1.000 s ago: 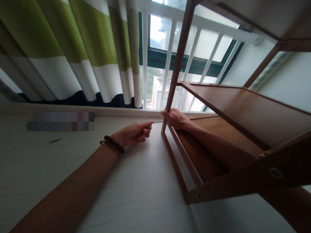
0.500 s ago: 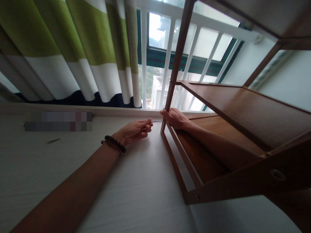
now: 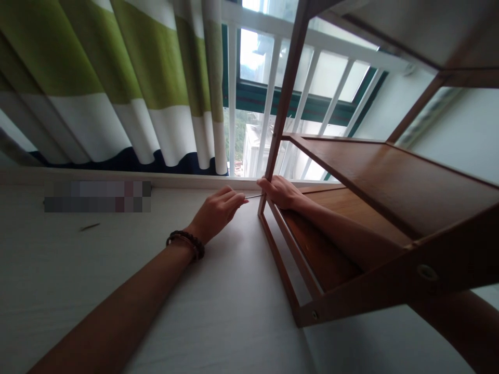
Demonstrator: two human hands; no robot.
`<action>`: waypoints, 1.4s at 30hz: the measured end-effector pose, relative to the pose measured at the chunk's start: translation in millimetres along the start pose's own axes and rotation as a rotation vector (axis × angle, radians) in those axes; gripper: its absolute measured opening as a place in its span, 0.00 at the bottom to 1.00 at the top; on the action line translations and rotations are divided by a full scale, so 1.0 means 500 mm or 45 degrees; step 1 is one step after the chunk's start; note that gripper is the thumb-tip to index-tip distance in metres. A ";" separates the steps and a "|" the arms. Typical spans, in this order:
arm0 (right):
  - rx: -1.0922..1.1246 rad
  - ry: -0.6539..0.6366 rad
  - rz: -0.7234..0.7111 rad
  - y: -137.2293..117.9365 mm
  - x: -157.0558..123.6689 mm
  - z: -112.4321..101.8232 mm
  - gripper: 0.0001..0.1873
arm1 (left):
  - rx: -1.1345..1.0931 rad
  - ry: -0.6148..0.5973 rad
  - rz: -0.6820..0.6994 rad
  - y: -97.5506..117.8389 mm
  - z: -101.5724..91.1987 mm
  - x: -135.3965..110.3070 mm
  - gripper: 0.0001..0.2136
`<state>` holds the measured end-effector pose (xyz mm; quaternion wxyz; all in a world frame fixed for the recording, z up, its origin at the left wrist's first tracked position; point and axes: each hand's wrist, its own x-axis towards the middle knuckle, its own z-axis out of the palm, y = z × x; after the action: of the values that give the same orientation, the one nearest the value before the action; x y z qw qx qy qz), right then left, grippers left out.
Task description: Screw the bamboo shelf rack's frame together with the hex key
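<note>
My left hand (image 3: pixel 219 212), with dark beaded bracelets at its wrist, is closed in a pinch. It holds a thin metal rod (image 3: pixel 254 197) that looks like a hex key; the end in the fingers is hidden. The rod's far tip meets the lower part of the upright post of a brown wooden shelf rack (image 3: pixel 277 124). My right hand (image 3: pixel 281 191) is wrapped round that same post, at the level of the rod. The right forearm passes through the rack, above its lowest board (image 3: pixel 319 244).
A small thin item (image 3: pixel 90 227) lies on the pale surface (image 3: pixel 187 311) at left, near a blurred-out object (image 3: pixel 97 197). Behind are a green and white curtain (image 3: pixel 156 78) and a window with white bars (image 3: pixel 273 72). The rack's middle shelf (image 3: pixel 409 176) overhangs my right forearm.
My left hand has rolled over, so its back now faces up, with the rod still in its fingers. The right hand keeps its grip on the post. The view has shifted slightly.
</note>
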<state>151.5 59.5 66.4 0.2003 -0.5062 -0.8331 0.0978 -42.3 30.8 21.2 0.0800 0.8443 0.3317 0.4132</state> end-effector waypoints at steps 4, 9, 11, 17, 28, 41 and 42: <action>0.005 0.005 -0.001 -0.002 -0.002 -0.002 0.21 | -0.336 0.110 -0.286 0.004 0.014 -0.002 0.14; 0.018 0.015 -0.034 0.001 -0.003 -0.002 0.19 | -0.883 0.006 -0.683 0.012 0.014 0.008 0.20; 0.023 0.022 -0.049 0.002 -0.002 -0.001 0.18 | -1.102 -0.118 -0.836 0.010 0.010 0.011 0.21; 0.024 -0.003 -0.024 -0.001 -0.002 -0.002 0.18 | -1.137 -0.431 -0.810 0.002 0.001 0.008 0.13; 0.005 0.004 -0.024 -0.001 0.000 -0.002 0.18 | 0.230 -0.132 -0.116 -0.007 -0.003 0.004 0.14; 0.018 0.010 -0.025 -0.003 -0.003 -0.001 0.18 | -1.152 -0.115 -0.906 0.003 0.013 0.018 0.18; 0.014 0.005 -0.022 -0.002 -0.002 -0.001 0.18 | -1.186 -0.107 -0.919 0.002 0.015 0.019 0.18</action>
<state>151.1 58.1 67.0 0.2056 -0.4982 -0.8364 0.0996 -32.1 37.0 23.0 0.5908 0.5696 0.3784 0.4282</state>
